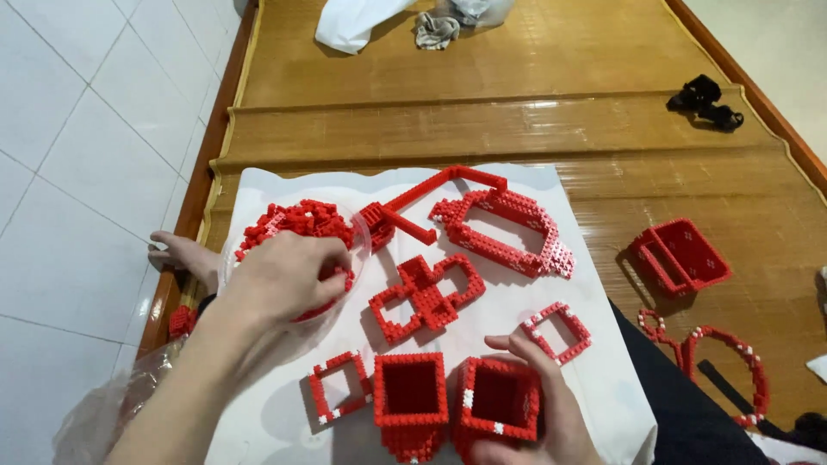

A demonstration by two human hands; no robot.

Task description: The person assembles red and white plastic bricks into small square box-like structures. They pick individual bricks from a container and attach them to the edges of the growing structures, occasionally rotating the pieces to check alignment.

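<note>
Head-camera view: the left hand (289, 275) was seen reaching into a clear round plastic bowl of small loose red bricks (297, 220), its fingers curled down among the pieces; whether a brick had been pinched between them could not be told. The bowl was set at the left edge of a white paper sheet (594, 379), close to that hand, seemingly so that pieces could be drawn from it easily. The right hand (538, 405) was wrapped around a red open-topped square box built of bricks (498, 398), thumb laid along its right wall, so that the box was held steady with its opening upward. A second red brick box of like shape (411, 392) stood touching it on the left. Flat red square frames with white corner studs (340, 385) and (558, 330) lay just beside the boxes, a red cross-shaped lattice (426, 295) lay between them and a larger red ring-shaped brick frame (508, 228). Off the sheet, on the woven bamboo mat (517, 129), a red hinged brick tray (680, 256) and a curved red band (732, 362) were left well apart. No labels or printed packages were visible; a crumpled clear plastic bag (108, 413) lay at lower left.
</note>
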